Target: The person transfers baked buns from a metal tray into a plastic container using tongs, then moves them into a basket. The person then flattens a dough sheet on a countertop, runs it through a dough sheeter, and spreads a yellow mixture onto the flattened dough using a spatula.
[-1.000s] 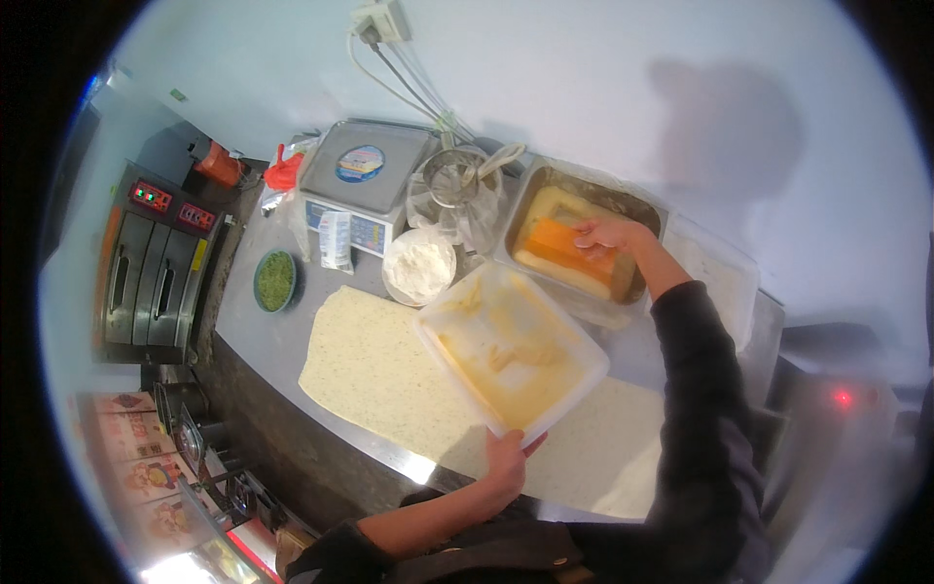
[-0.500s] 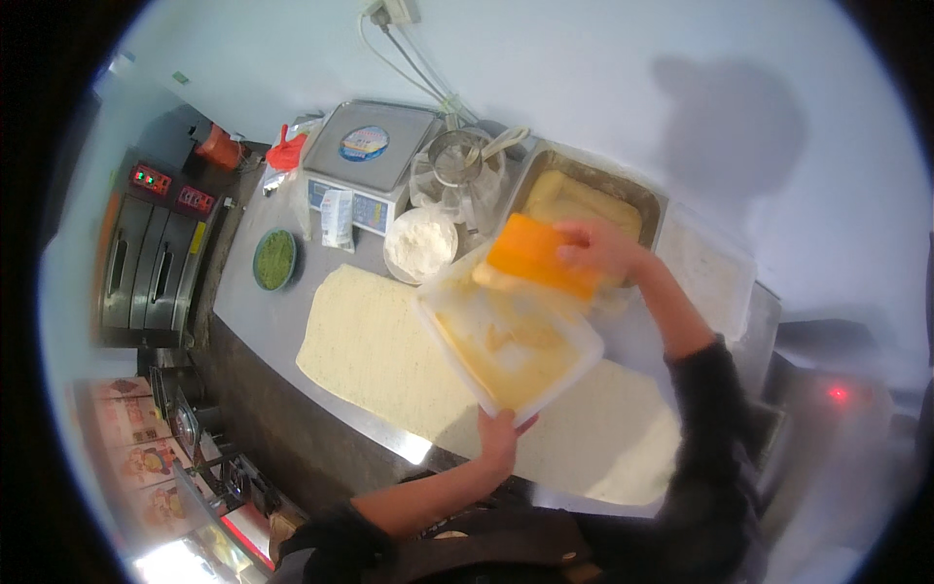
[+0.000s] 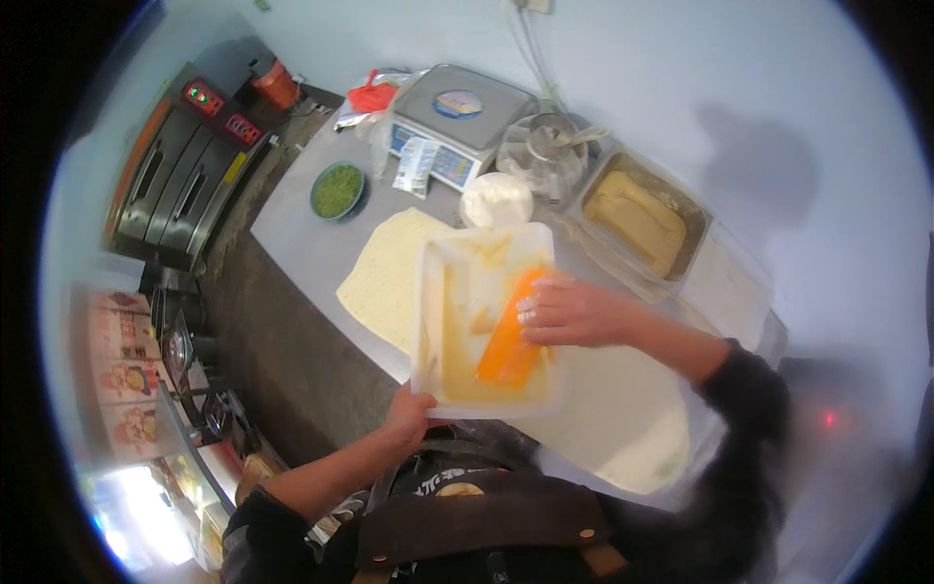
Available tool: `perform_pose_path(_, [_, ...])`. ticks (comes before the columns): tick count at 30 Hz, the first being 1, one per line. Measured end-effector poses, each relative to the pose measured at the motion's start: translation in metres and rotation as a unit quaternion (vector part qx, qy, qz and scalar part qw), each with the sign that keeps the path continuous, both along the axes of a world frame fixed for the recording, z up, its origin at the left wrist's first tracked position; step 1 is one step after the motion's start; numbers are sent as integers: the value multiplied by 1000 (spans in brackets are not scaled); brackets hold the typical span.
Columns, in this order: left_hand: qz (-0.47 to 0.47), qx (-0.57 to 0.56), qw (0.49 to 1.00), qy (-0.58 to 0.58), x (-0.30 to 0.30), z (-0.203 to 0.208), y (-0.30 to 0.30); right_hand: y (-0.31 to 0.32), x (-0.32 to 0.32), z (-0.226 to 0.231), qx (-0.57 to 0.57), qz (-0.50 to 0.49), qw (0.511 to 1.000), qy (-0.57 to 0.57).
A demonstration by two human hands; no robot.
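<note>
My left hand grips the near left corner of a white rectangular tray, which is held up above the table. A yellowish paste smears the inside of the tray. In my right hand is a flat orange dough scraper, its lower edge down inside the tray. Beneath the tray lies a long, pale sheet of rolled dough; the tray and my right arm hide its middle. A metal pan at the back right holds a yellowish mass.
A bowl of white powder stands just beyond the tray. Behind it are a weighing scale, a white packet and a metal sieve. A bowl of chopped greens sits at the left. An oven stands past the table's left end.
The tray has turned more upright and moved left, closer to me. My right hand has brought the scraper from over the metal pan into the tray. The whole view has shifted.
</note>
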State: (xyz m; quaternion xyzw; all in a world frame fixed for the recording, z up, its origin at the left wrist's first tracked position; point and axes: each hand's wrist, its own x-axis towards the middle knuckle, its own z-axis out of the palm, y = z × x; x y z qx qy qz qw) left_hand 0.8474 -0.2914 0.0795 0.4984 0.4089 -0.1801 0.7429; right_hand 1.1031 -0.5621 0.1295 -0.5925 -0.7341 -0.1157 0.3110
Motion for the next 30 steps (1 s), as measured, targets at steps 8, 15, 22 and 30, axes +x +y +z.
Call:
perform_pose_path(8, [11,-12,999,-42,-76,35,146,95,-50,42,-63,64,992,-89])
perform_pose_path(15, [86,-63,990,-90,-160,15,282,236,-97,68,-144,96,975,-139])
perform_pose_path(22, [102,-77,985,-119,-230,-4,410,380,-138,93,-158,115,963,-186])
perform_pose_path(30, [159,27,982,-103,-269,-11,551,548,-148,93,-105,-20,994,5])
